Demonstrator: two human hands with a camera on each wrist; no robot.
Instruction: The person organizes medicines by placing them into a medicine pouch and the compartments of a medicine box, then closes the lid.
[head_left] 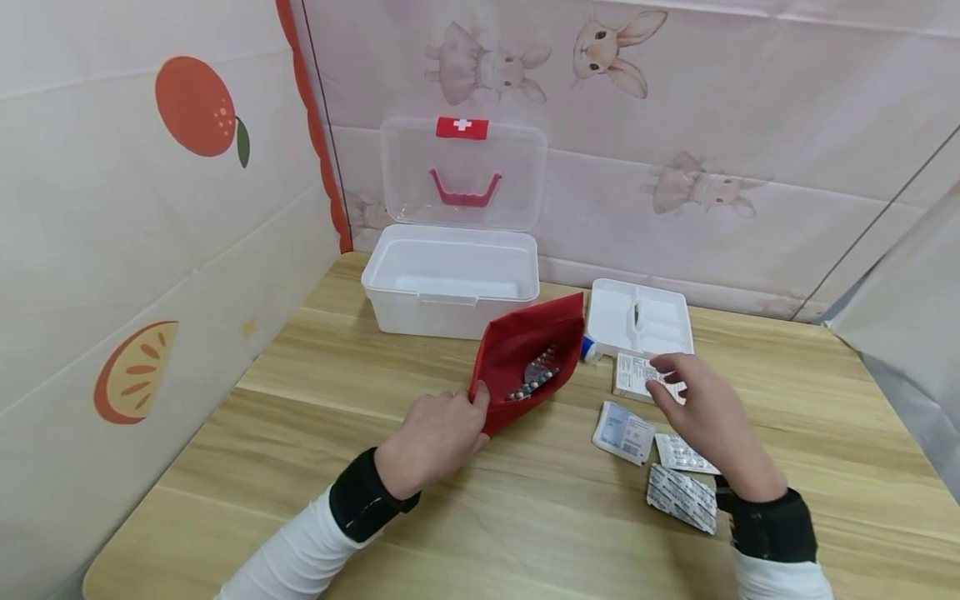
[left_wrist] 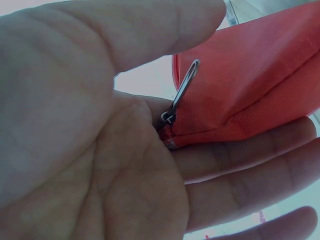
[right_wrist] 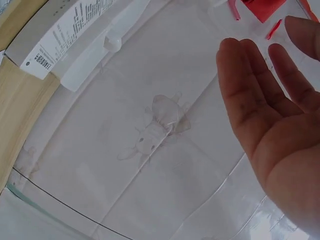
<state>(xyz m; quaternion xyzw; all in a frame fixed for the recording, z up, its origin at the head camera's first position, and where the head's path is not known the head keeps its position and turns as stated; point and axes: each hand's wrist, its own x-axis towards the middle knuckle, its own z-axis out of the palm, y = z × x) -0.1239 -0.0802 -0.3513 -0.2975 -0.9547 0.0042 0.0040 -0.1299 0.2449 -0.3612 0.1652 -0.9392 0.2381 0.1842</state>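
Wood-grain table (head_left: 525,517); rabbit-print wall (head_left: 600,150) — left fingers (left_wrist: 245,192) around red pouch (head_left: 501,350); right fingers (right_wrist: 235,87) loosely apart

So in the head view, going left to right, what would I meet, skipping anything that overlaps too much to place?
Printed orange slice, left hand, red pouch, flat packet with a blue panel, right hand.

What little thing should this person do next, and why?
Probably lower the right hand and pick up the silver blister pack lying closest to the person. That hand looks empty, and the pack lies loose on the table, while the left hand holds the red pouch open, with other blister packs visible inside.
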